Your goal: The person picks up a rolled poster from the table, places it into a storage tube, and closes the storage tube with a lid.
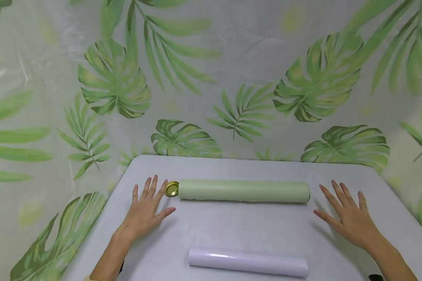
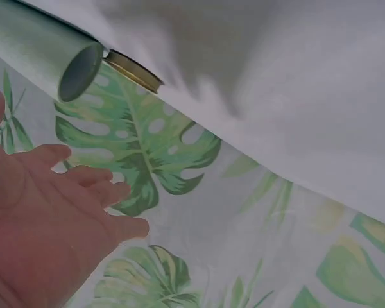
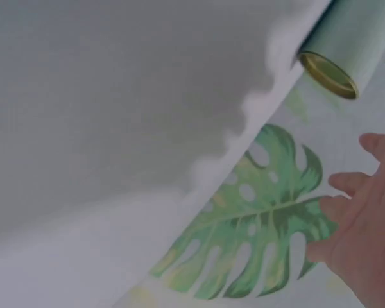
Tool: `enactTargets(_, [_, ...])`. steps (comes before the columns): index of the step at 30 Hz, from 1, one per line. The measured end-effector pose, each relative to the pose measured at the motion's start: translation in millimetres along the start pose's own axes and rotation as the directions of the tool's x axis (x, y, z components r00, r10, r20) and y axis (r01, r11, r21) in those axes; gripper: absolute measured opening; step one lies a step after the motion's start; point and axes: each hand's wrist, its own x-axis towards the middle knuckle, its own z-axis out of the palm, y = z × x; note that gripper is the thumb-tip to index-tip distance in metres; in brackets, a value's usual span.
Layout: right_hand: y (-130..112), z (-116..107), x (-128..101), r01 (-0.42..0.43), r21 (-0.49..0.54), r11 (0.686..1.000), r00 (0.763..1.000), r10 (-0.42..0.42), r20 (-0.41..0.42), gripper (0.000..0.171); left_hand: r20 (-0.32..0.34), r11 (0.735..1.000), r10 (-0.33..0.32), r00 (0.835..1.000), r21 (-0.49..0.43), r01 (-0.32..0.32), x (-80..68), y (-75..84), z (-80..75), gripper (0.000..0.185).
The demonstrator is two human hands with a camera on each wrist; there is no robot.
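Two spread-fingered hands, left hand (image 1: 145,212), right hand (image 1: 348,218), flanking green tube (image 1: 244,191) lying left-right, holding nothing

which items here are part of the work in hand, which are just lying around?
In hand:
green tube, lying between the hands
gold cap, off, at the tube's left end
left hand, flat on the table, nearest the cap
right hand, flat on the table, off the tube's right end

Lying about:
lilac roll, at the near edge
table
leaf-print backdrop
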Motion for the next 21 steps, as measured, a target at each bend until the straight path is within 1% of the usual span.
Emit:
enactTargets(3, [-7, -2, 8, 0.02, -0.005, 1.0, 1.0, -0.02, -0.004, 0.09, -0.004, 1.0, 0.026, 1.0, -0.003, -0.026, 2.9, 6.9, -1.2, 0.088])
enactTargets(8, [-19, 2, 17, 0.059, -0.02, 0.998, 0.998, -0.059, 0.001, 0.091, 0.018, 0.996, 0.085, 0.996, -0.018, -0.085, 3.7, 20.8, 1.2, 0.088])
enactTargets(12, [-28, 6, 23, 0.084, -0.017, 0.996, 0.996, -0.084, -0.003, 0.091, 0.035, 0.987, 0.153, 0.988, -0.045, -0.152, 3.5, 34.9, 4.4, 0.087])
enactTargets(15, [-33, 8, 27, 0.092, -0.007, 0.996, 0.996, -0.093, -0.011, 0.091, 0.051, 0.98, 0.193, 0.98, -0.045, -0.191, 4.7, 44.8, 7.3, 0.086])
enactTargets(21, [-44, 12, 38, 0.105, 0.004, 0.994, 0.994, -0.105, -0.004, 0.09, 0.113, 0.972, 0.235, 0.965, -0.052, -0.231, 5.8, 60.8, 9.6, 0.086])
